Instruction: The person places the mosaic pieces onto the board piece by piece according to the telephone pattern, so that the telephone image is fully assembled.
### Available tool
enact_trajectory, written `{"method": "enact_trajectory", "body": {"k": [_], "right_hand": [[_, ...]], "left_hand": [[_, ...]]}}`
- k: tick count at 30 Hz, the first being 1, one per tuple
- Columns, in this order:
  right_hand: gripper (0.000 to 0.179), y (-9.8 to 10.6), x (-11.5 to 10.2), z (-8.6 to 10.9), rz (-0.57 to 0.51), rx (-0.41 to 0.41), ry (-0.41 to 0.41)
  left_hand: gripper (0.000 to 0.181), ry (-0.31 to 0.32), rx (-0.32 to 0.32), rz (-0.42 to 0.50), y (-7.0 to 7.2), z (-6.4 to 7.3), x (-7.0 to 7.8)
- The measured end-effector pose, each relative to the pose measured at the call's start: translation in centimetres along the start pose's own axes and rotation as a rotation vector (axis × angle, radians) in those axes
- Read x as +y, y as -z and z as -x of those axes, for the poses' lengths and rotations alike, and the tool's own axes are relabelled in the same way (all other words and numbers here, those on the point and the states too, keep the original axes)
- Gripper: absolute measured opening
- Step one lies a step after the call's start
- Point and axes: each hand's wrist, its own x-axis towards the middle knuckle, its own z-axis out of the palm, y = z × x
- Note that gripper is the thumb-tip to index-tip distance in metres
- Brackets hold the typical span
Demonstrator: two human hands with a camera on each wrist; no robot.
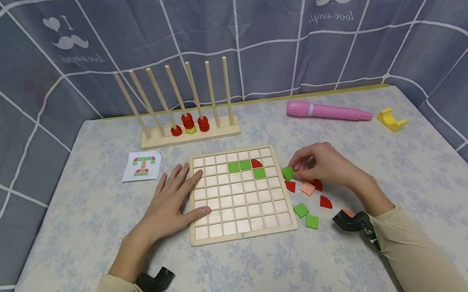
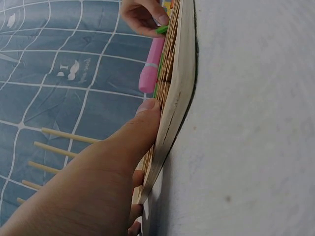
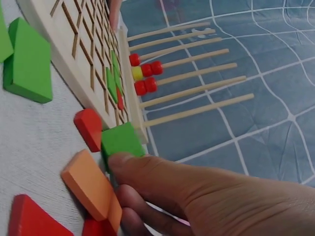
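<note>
My left hand (image 1: 172,204) lies on the left edge of the wooden grid board (image 1: 246,234), its fingers spread and straight. On the board's upper part sit green square tiles (image 1: 245,164) and a red quarter-round tile (image 1: 257,163). Just off the right edge, my right hand (image 1: 324,166) pinches a green square tile (image 3: 122,140) between thumb and fingers. Loose beside that hand are a red quarter-round tile (image 3: 88,129), an orange tile (image 3: 87,184) and several more red and green ones.
Behind the board stands a wooden peg rack (image 1: 190,136) with red and yellow beads. A card with a coloured tile pattern (image 1: 141,166) lies to its left. At the back right are a pink microphone-shaped object (image 1: 328,111) and a yellow notched block (image 1: 391,120).
</note>
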Motion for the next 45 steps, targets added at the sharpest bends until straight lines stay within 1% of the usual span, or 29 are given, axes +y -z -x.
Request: {"method": "enact_trajectory", "body": {"k": [6, 10, 13, 19, 23, 30, 36, 42, 45], "right_hand": [[0.008, 0.0, -0.2, -0.3, -0.009, 0.031, 0.019], [0.005, 0.0, -1.0, -1.2, -0.021, 0.059, 0.053], [0.004, -0.4, -2.1, -2.6, -0.020, 0.057, 0.083], [0.003, -1.8, -4.7, -6.3, -0.028, 0.004, 0.143], [0.005, -3.0, -6.0, -8.5, -0.034, -0.020, 0.181], [0.007, -4.9, -7.3, -11.0, -0.005, -0.033, 0.224], [0.009, -5.8, -8.3, -11.8, 0.013, -0.044, 0.222], [0.009, -6.8, -8.7, -11.5, 0.063, -0.042, 0.253], [0.015, -7.0, -8.7, -11.1, 0.102, -0.043, 0.283]], "left_hand": [[0.091, -0.002, 0.003, -0.004, 0.1, 0.0, 0.0], [0.092, -0.003, 0.002, -0.004, 0.1, 0.0, 0.0], [0.092, -0.001, 0.000, -0.004, 0.2, 0.1, -0.1], [0.092, 0.000, -0.005, -0.004, 0.1, 0.1, -0.2], [0.092, -0.007, -0.007, 0.002, -0.1, -0.1, -0.2], [0.091, 0.001, -0.009, 0.003, -0.3, -0.2, 0.0], [0.091, 0.002, -0.005, 0.000, -0.2, -0.1, -0.1], [0.092, 0.007, -0.001, -0.003, -0.1, 0.0, -0.1], [0.092, 0.005, -0.005, 0.000, -0.1, 0.0, -0.2]]}}
